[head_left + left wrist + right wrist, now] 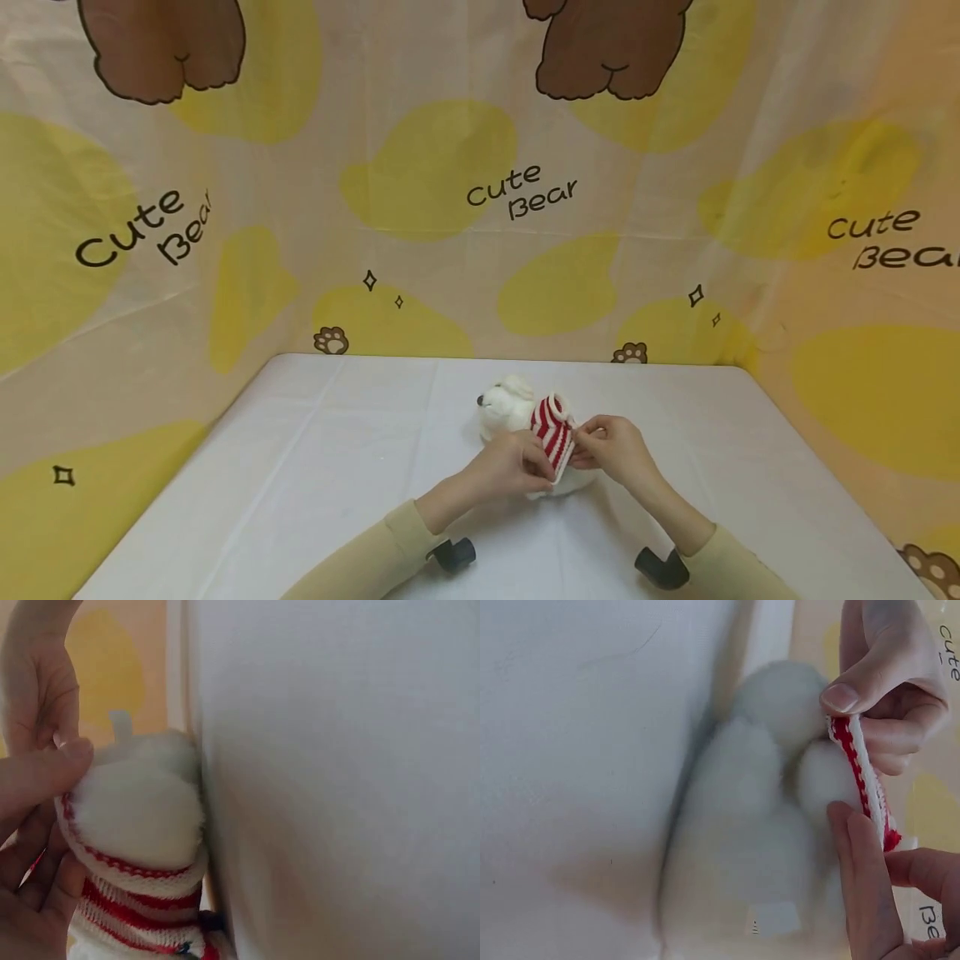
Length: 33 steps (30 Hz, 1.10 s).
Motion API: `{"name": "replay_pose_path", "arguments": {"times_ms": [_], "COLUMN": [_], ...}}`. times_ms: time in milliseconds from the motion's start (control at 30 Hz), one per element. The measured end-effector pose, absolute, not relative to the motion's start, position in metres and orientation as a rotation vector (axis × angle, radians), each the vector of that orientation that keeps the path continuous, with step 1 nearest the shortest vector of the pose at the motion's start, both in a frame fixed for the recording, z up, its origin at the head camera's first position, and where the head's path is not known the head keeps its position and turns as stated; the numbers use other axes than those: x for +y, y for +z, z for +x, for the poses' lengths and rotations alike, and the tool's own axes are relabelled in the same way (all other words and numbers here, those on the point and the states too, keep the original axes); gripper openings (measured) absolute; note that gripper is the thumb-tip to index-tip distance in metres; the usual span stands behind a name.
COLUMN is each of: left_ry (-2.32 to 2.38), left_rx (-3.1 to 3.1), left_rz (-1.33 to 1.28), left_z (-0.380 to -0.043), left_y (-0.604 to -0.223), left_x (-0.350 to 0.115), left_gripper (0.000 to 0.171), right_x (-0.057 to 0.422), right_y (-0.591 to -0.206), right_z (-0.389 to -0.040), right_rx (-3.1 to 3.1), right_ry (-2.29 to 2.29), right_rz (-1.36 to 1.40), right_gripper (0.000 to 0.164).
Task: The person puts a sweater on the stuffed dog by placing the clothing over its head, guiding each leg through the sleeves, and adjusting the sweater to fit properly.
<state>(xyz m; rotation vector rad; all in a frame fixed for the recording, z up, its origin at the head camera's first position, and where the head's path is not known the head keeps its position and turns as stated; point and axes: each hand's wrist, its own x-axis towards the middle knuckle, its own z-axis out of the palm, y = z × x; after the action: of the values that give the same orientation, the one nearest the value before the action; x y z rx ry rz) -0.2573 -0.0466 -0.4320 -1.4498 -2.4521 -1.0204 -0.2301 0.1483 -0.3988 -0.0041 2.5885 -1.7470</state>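
Two bare hands hold the hem of a red-and-white striped knit sweater (552, 442) on a white plush animal (504, 410), right of centre on a white-covered table (360, 450). The left hand (504, 468) is partly closed, pinching the knit edge between thumb and curled fingers. The right hand (621, 450) is drawn in likewise, thumb on one side of the hem and fingers on the other. The toy rests on the table between the hands, its dark nose pointing to the left of the head view, its fluffy rear showing beyond the hem.

Behind, a yellow-and-cream printed backdrop (431, 175) carries the words "Cute Bear" in black lettering (522, 192) three times, at left, centre and right, the last cut off by the frame edge. Brown bear figures (613, 50), paw prints (331, 340) and small star outlines (370, 281) surround the text. From the right wrist, a white tag (775, 919) shows on the plush, its tiny dark marks too small to read. Pale sleeves (375, 542) cover the forearms, with black fittings (662, 569) at the cuffs.
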Motion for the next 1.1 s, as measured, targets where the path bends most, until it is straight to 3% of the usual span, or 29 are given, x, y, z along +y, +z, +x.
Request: {"name": "replay_pose_path", "arguments": {"times_ms": [267,433,600,833,1100], "left_ry": [-1.082,-1.336,-1.657,-1.55,-1.432], "left_rx": [-2.434,-2.504,-2.484,-2.489,-2.608], "left_rz": [-1.406,-1.325,-1.04,-0.543,-0.58], "left_z": [-0.255,-0.259,-0.27,-0.277,-0.283], "left_y": [-0.433,-0.432,-0.433,-0.426,-0.429], "left_x": [-0.048,-0.055,-0.06,-0.058,-0.053], "left_gripper": [0.009,0.011,0.012,0.018,0.014], "right_x": [0.152,0.151,0.147,0.146,0.146], "right_y": [-0.396,-0.399,-0.402,-0.406,-0.415], "right_z": [-0.228,-0.228,-0.227,-0.225,-0.226], "right_rx": [2.712,2.657,2.605,2.675,2.614], "right_ry": [-1.51,-1.532,-1.617,-1.575,-1.777], "right_rz": [-0.131,-0.162,-0.105,-0.133,0.043], "right_gripper": [0.028,0.023,0.017,0.016,0.013]}}
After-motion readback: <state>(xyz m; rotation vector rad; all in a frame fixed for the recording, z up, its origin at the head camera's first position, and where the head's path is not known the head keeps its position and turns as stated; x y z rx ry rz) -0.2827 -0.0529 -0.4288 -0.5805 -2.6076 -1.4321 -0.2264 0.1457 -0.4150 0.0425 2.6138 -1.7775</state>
